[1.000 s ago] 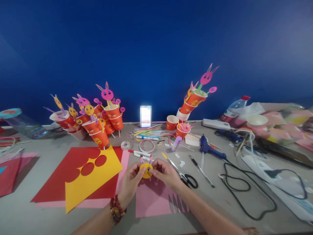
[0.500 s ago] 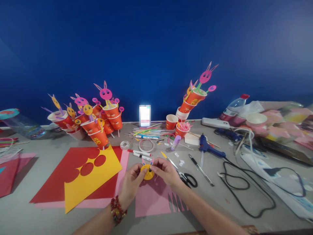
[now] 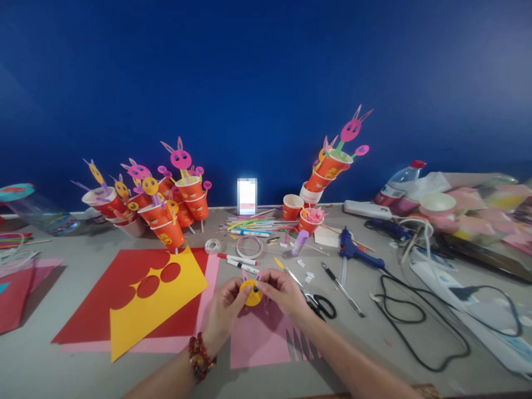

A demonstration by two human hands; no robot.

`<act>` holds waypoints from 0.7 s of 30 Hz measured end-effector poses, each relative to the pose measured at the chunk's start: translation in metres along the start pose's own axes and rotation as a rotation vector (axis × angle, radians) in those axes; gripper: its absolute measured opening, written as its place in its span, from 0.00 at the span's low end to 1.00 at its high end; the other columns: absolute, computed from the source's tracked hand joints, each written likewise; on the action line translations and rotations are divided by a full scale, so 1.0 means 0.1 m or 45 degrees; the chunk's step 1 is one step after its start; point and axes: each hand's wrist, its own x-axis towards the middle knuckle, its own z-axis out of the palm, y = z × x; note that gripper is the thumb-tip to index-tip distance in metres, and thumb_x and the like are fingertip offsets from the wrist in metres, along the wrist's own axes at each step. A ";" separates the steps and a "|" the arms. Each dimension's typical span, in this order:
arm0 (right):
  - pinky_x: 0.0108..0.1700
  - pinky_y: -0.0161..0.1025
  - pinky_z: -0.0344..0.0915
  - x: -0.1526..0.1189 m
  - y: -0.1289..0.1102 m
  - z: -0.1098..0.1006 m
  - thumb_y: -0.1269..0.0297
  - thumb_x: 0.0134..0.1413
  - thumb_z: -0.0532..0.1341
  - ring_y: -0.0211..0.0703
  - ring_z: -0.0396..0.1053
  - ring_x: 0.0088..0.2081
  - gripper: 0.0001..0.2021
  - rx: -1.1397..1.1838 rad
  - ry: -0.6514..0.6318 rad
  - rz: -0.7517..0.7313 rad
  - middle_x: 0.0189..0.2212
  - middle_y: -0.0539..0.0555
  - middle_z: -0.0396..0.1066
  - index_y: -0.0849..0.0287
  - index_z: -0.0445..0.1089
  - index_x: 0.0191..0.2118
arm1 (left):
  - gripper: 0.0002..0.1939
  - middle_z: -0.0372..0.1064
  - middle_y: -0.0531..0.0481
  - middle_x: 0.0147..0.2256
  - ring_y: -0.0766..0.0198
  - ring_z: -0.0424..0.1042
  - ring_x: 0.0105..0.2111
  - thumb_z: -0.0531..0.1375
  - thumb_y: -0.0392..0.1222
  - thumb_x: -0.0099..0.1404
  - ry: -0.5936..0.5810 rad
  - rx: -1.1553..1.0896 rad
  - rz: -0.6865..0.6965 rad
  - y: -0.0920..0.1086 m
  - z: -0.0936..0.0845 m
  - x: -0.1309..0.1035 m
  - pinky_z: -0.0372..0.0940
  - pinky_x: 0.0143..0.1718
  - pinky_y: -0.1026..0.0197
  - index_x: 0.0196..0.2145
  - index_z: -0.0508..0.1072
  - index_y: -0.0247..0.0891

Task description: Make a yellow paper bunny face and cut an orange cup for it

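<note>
Between my hands is a round yellow paper bunny face (image 3: 252, 297) with small pink ears and dark eye shapes. My left hand (image 3: 231, 302) pinches its left side, thumb across the front. On the other side, my right hand (image 3: 279, 292) grips the upper right edge near an eye, closed with thumb and fingers. Both hands are above a pink paper sheet (image 3: 260, 346) with strips cut along its right side. Black-handled scissors (image 3: 322, 305) lie just right of my right hand. Markers (image 3: 242, 267) rest beyond the face.
Yellow paper with round cutouts (image 3: 158, 310) lies over red paper (image 3: 100, 293) at left. Orange paper cups with bunny figures (image 3: 166, 233) stand behind. A blue glue gun (image 3: 359, 252), its black cord, a pen (image 3: 341, 288) and a power strip (image 3: 469, 310) are on the right.
Both hands keep the same hold on the yellow bunny face, with hardly any movement. The whole view has shifted very slightly.
</note>
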 end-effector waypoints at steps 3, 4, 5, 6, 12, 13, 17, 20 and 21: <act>0.26 0.33 0.58 0.00 0.01 0.01 0.49 0.55 0.66 0.34 0.61 0.23 0.16 0.079 -0.013 -0.010 0.24 0.47 0.66 0.59 0.71 0.32 | 0.20 0.66 0.55 0.24 0.69 0.62 0.23 0.68 0.58 0.56 0.008 0.012 0.013 0.04 0.01 0.00 0.57 0.23 0.68 0.28 0.71 0.37; 0.25 0.33 0.58 0.00 0.00 0.01 0.49 0.54 0.66 0.34 0.60 0.23 0.16 0.096 -0.010 -0.008 0.24 0.47 0.66 0.59 0.71 0.32 | 0.21 0.67 0.55 0.24 0.68 0.63 0.24 0.68 0.58 0.56 0.014 0.023 0.018 0.05 0.01 0.00 0.58 0.23 0.68 0.28 0.71 0.37; 0.25 0.33 0.57 0.00 0.00 0.01 0.49 0.54 0.66 0.34 0.60 0.23 0.16 0.111 -0.007 -0.006 0.24 0.46 0.66 0.59 0.71 0.32 | 0.21 0.67 0.55 0.24 0.67 0.63 0.24 0.68 0.59 0.55 0.020 0.037 0.020 0.05 0.01 -0.01 0.58 0.24 0.68 0.29 0.71 0.37; 0.25 0.33 0.57 0.00 0.00 0.01 0.49 0.54 0.66 0.34 0.60 0.22 0.16 0.123 -0.006 -0.003 0.23 0.46 0.65 0.59 0.71 0.32 | 0.21 0.67 0.54 0.24 0.67 0.64 0.24 0.67 0.59 0.55 0.023 0.051 0.017 0.06 0.01 -0.01 0.58 0.24 0.68 0.29 0.72 0.37; 0.26 0.34 0.58 0.00 0.00 0.00 0.48 0.53 0.67 0.35 0.60 0.23 0.17 0.107 -0.001 0.046 0.23 0.47 0.65 0.59 0.71 0.31 | 0.20 0.68 0.54 0.25 0.66 0.64 0.25 0.66 0.59 0.57 0.006 0.067 0.005 0.03 0.01 -0.01 0.58 0.23 0.67 0.30 0.72 0.38; 0.26 0.34 0.58 0.00 0.00 0.00 0.48 0.52 0.67 0.35 0.60 0.23 0.17 0.108 0.002 0.053 0.23 0.47 0.66 0.59 0.71 0.31 | 0.20 0.68 0.54 0.26 0.66 0.65 0.25 0.66 0.59 0.57 0.006 0.068 0.009 0.03 0.01 -0.01 0.58 0.24 0.67 0.30 0.72 0.38; 0.26 0.34 0.57 0.00 -0.03 0.00 0.48 0.52 0.67 0.35 0.60 0.23 0.17 0.143 0.000 0.061 0.23 0.47 0.66 0.59 0.71 0.31 | 0.21 0.69 0.53 0.25 0.65 0.66 0.24 0.66 0.61 0.56 0.023 0.096 0.016 0.05 0.01 -0.01 0.59 0.23 0.66 0.30 0.73 0.38; 0.26 0.34 0.58 0.00 -0.09 0.00 0.47 0.53 0.66 0.36 0.62 0.23 0.18 0.217 -0.036 0.098 0.24 0.48 0.68 0.59 0.72 0.34 | 0.22 0.69 0.53 0.24 0.66 0.65 0.22 0.66 0.61 0.55 0.053 0.108 0.007 0.06 0.01 -0.01 0.59 0.22 0.66 0.31 0.75 0.38; 0.26 0.35 0.59 0.00 -0.10 0.00 0.46 0.53 0.66 0.36 0.63 0.23 0.18 0.236 -0.052 0.109 0.24 0.49 0.68 0.59 0.71 0.35 | 0.22 0.70 0.53 0.25 0.66 0.65 0.22 0.66 0.61 0.55 0.058 0.107 0.006 0.06 0.00 -0.01 0.59 0.22 0.66 0.31 0.75 0.38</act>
